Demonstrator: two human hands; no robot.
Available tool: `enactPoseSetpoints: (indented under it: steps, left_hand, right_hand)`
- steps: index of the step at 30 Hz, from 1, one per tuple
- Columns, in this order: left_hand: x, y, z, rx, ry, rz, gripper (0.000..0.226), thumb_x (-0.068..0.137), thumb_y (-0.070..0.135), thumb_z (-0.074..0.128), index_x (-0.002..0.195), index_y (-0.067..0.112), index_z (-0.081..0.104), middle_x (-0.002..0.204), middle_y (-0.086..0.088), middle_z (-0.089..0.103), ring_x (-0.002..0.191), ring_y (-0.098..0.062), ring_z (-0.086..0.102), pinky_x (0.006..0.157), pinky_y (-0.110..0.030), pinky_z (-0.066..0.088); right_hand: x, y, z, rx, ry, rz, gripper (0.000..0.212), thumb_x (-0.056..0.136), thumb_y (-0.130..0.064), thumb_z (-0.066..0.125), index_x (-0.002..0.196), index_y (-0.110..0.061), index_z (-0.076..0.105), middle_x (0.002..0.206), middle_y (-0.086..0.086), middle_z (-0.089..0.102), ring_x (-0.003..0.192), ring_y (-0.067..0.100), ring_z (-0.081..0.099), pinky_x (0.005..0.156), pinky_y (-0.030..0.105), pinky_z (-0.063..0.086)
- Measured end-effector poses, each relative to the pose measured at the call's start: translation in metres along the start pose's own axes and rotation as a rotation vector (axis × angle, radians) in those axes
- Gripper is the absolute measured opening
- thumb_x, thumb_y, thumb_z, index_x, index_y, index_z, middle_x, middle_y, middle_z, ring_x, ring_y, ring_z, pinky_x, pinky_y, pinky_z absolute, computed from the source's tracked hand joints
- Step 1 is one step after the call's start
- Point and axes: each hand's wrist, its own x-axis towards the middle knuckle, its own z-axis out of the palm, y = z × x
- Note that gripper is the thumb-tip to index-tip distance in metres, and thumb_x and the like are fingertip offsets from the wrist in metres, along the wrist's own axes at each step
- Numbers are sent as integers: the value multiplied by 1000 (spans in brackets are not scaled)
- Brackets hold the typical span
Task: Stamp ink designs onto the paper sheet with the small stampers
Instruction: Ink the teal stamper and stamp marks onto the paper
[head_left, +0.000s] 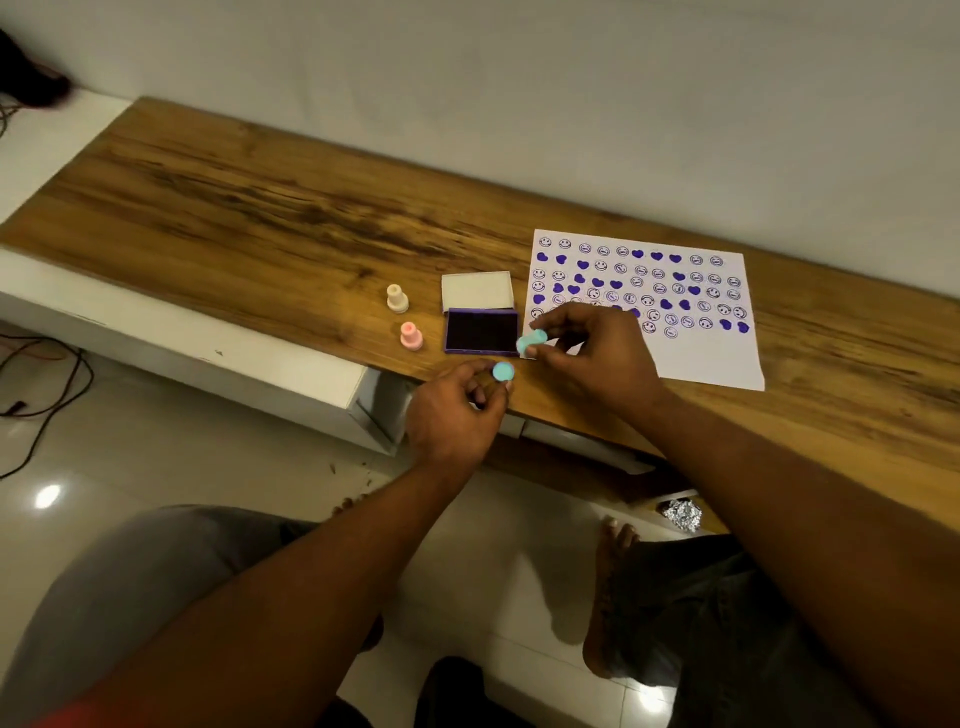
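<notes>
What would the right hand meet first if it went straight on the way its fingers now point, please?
Probably the open ink pad: the right hand pinches a teal stamper piece pointing at its near right corner, though its height above the pad is unclear.

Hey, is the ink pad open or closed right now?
Open. The ink pad shows its dark purple inking surface, and its pale lid lies flipped back on the far side.
</notes>
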Motion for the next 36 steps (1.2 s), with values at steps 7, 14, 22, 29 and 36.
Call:
enactPoseSetpoints:
  steps: [7, 14, 22, 29, 36]
  left_hand:
    - [2, -1, 0, 27, -11, 12, 35, 92, 44, 77, 125, 30, 75, 78, 13, 64, 75, -10, 62, 63, -27, 49]
    - [4, -3, 3, 57, -9, 4, 39, 92, 47, 76, 127, 32, 74, 83, 13, 67, 79, -10, 64, 66, -29, 53]
    - [4, -4, 4, 73, 7, 8, 37, 91, 46, 77, 125, 33, 75, 74, 19, 60, 70, -1, 56, 58, -18, 37]
    - [4, -5, 1, 32, 4, 36, 32, 92, 44, 75, 121, 30, 76, 72, 14, 62, 67, -3, 59, 57, -23, 41]
    - [-1, -12, -13, 7, 45, 2, 31, 92, 43, 76, 119, 27, 78, 71, 16, 62, 61, 3, 57, 55, -18, 40]
  right_hand:
    - [-7, -3, 22, -127, -55, -56, 27, 86, -44, 84, 109, -32, 79, 97, -19, 77, 92, -2, 70, 80, 27, 61]
    - [-5, -9, 21, -275, -70, -127, 24, 90, -40, 80, 113, -33, 79, 104, -15, 78, 89, 2, 67, 74, 21, 52]
    - [0, -17, 20, -426, -113, -230, 27, 95, -39, 76, 120, -30, 79, 110, -6, 81, 93, 13, 73, 71, 21, 44]
    - [5, -18, 26, -501, -119, -234, 29, 96, -41, 74, 123, -32, 78, 110, -5, 80, 96, 15, 73, 76, 24, 44]
    - [6, -27, 45, -488, -133, -247, 30, 95, -39, 75, 122, -29, 68, 109, -3, 80, 96, 19, 75, 78, 30, 56]
